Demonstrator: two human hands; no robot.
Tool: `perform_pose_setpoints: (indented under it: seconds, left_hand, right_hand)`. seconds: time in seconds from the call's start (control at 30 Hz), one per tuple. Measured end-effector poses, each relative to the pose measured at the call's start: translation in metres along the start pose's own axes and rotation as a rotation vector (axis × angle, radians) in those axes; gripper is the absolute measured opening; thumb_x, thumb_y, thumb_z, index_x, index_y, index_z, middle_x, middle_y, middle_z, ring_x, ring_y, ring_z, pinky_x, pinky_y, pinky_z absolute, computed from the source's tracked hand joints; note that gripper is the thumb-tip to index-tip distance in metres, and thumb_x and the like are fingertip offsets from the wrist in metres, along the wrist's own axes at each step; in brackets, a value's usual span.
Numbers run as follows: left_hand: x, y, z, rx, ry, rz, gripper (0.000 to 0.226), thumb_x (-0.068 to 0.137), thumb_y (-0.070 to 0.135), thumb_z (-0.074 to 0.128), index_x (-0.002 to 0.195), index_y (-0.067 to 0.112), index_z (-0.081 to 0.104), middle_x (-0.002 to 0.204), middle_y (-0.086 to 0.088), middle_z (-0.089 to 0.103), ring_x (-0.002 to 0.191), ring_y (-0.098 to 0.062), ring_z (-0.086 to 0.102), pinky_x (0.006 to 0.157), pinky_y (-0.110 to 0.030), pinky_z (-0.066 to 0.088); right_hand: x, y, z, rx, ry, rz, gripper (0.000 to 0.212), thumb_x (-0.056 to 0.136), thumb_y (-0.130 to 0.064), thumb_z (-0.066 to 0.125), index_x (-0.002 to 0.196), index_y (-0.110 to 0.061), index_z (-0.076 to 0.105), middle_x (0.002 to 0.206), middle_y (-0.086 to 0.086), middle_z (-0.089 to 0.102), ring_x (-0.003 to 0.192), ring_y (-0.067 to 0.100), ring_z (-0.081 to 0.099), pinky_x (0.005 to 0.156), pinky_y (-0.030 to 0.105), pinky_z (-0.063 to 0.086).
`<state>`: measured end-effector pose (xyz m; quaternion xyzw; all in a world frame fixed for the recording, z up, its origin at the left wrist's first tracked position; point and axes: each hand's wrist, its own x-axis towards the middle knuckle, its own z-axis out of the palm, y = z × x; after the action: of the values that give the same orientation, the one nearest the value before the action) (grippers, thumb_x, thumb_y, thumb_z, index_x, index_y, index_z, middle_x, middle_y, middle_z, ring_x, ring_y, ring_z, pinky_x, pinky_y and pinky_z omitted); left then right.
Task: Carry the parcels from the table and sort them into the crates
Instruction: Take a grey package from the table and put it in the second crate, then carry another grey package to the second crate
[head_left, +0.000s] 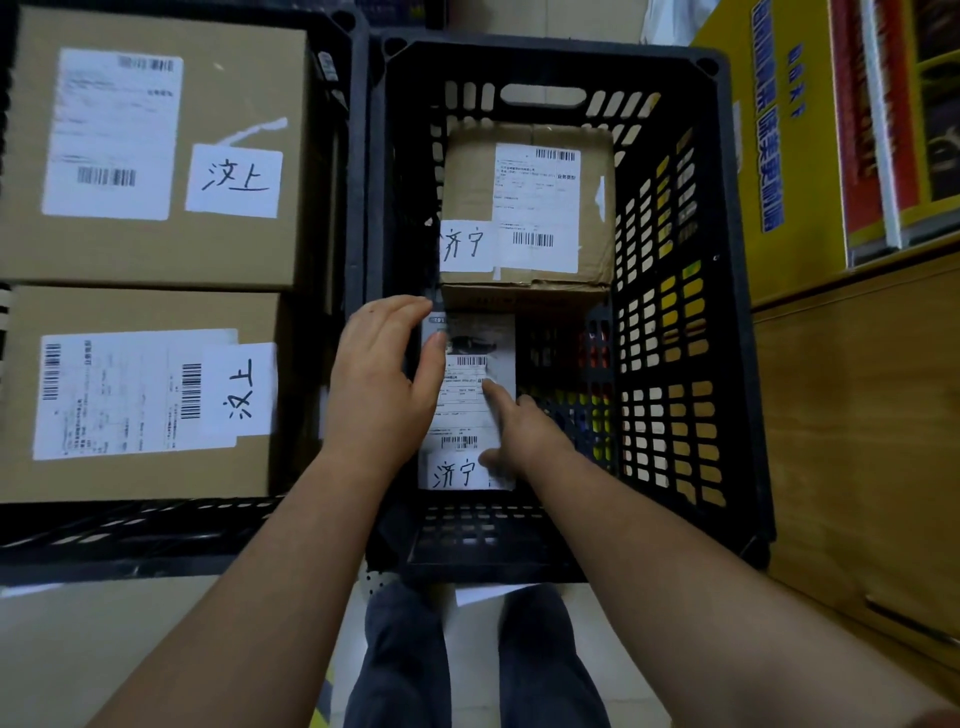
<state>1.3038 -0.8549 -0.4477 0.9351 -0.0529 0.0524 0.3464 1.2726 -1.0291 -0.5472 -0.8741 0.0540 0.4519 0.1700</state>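
So I had both hands down in the right crate (727, 322). The flat parcel (470, 400) lay on its floor, near side, right in front of a brown box (524, 208) at the far end. My left hand (382, 379) was on the parcel's left edge, fingers straight and relaxed, thumb on its label. My right hand (524, 431) touched its right edge, forefinger pointing out flat on top, nothing gripped. The left crate (358, 156) held two big boxes (156, 145).

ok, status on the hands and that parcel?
Both hands in right crate, fingers on small parcel. Brown box behind it. Nothing in the way.
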Motion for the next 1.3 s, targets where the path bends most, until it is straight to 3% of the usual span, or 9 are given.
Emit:
perform_pose_setpoints:
  seconds: [0.17, 0.33, 0.5, 0.73, 0.97, 1.07, 1.17, 1.23, 1.3]
  left_hand:
    - [0.0, 0.002, -0.003, 0.006, -0.026, 0.0, 0.036, 0.093, 0.027, 0.051, 0.12, 0.004, 0.062, 0.12, -0.009, 0.062, 0.116, -0.022, 0.052, 0.104, -0.016, 0.026]
    - [-0.004, 0.017, -0.023, -0.004, -0.135, 0.039, 0.036, 0.092, 0.025, 0.056, 0.122, 0.005, 0.061, 0.123, -0.009, 0.06, 0.119, -0.019, 0.048, 0.106, -0.018, 0.027]
    - [-0.012, 0.054, -0.087, 0.044, -0.251, 0.029, 0.05, 0.09, 0.045, 0.049, 0.128, 0.013, 0.059, 0.131, -0.003, 0.054, 0.124, -0.017, 0.045, 0.108, -0.032, 0.035]
    - [-0.008, 0.153, -0.214, 0.152, -0.242, 0.052, 0.06, 0.09, 0.052, 0.056, 0.142, 0.025, 0.046, 0.147, 0.005, 0.041, 0.136, -0.014, 0.034, 0.113, -0.031, 0.026]
    - [0.002, 0.243, -0.305, 0.09, -0.203, 0.314, 0.066, 0.088, 0.061, 0.053, 0.144, 0.027, 0.043, 0.15, 0.008, 0.035, 0.139, -0.011, 0.028, 0.112, -0.025, 0.021]
    - [0.015, 0.274, -0.33, 0.051, -0.213, 0.489, 0.08, 0.078, 0.074, 0.037, 0.141, 0.024, 0.049, 0.147, 0.004, 0.041, 0.136, -0.013, 0.032, 0.11, -0.023, 0.02]
    - [0.017, 0.308, -0.345, -0.029, -0.324, 0.635, 0.076, 0.08, 0.072, 0.043, 0.141, 0.028, 0.047, 0.149, 0.005, 0.039, 0.137, -0.013, 0.03, 0.113, -0.027, 0.022]
    - [0.009, 0.334, -0.349, -0.08, -0.396, 0.748, 0.066, 0.085, 0.065, 0.051, 0.14, 0.029, 0.048, 0.148, 0.007, 0.039, 0.135, -0.01, 0.031, 0.114, -0.028, 0.024]
    - [-0.003, 0.365, -0.347, -0.128, -0.474, 0.844, 0.069, 0.083, 0.069, 0.046, 0.138, 0.027, 0.051, 0.145, 0.007, 0.042, 0.135, -0.011, 0.036, 0.113, -0.037, 0.032]
  right_hand:
    - [-0.009, 0.001, -0.006, 0.021, -0.013, -0.019, 0.104, 0.086, -0.037, 0.074, 0.154, -0.045, -0.004, 0.153, 0.016, 0.027, 0.128, 0.039, 0.047, 0.098, 0.046, 0.049]
    - [-0.048, 0.001, -0.033, 0.162, 0.114, -0.113, 0.097, 0.084, -0.049, 0.073, 0.157, -0.037, 0.011, 0.152, 0.008, 0.033, 0.13, 0.03, 0.045, 0.104, 0.044, 0.044]
    - [-0.128, -0.006, -0.079, 0.28, 0.272, -0.234, 0.082, 0.086, -0.054, 0.068, 0.154, -0.036, 0.026, 0.151, -0.003, 0.036, 0.135, 0.02, 0.041, 0.106, 0.042, 0.043]
    - [-0.273, -0.035, -0.17, 0.282, 0.536, -0.422, 0.072, 0.086, -0.063, 0.06, 0.148, -0.038, 0.036, 0.149, -0.011, 0.036, 0.138, 0.011, 0.036, 0.112, 0.037, 0.037]
    - [-0.409, -0.056, -0.229, 0.31, 0.826, -0.421, 0.07, 0.088, -0.063, 0.059, 0.149, -0.037, 0.037, 0.151, -0.01, 0.032, 0.14, 0.011, 0.03, 0.107, 0.023, 0.027]
    - [-0.46, -0.061, -0.233, 0.342, 0.992, -0.361, 0.071, 0.086, -0.065, 0.06, 0.147, -0.034, 0.041, 0.15, -0.01, 0.036, 0.14, 0.01, 0.032, 0.114, 0.025, 0.026]
    - [-0.513, -0.061, -0.22, 0.42, 1.133, -0.234, 0.068, 0.087, -0.058, 0.065, 0.147, -0.032, 0.044, 0.149, -0.01, 0.037, 0.138, 0.008, 0.033, 0.117, 0.03, 0.027]
    - [-0.553, -0.056, -0.204, 0.451, 1.213, -0.129, 0.066, 0.088, -0.054, 0.065, 0.146, -0.032, 0.044, 0.148, -0.009, 0.037, 0.137, 0.008, 0.034, 0.111, 0.021, 0.026]
    - [-0.595, -0.045, -0.183, 0.459, 1.284, -0.022, 0.065, 0.089, -0.052, 0.064, 0.147, -0.032, 0.043, 0.145, -0.011, 0.037, 0.136, 0.006, 0.034, 0.101, 0.006, 0.018]
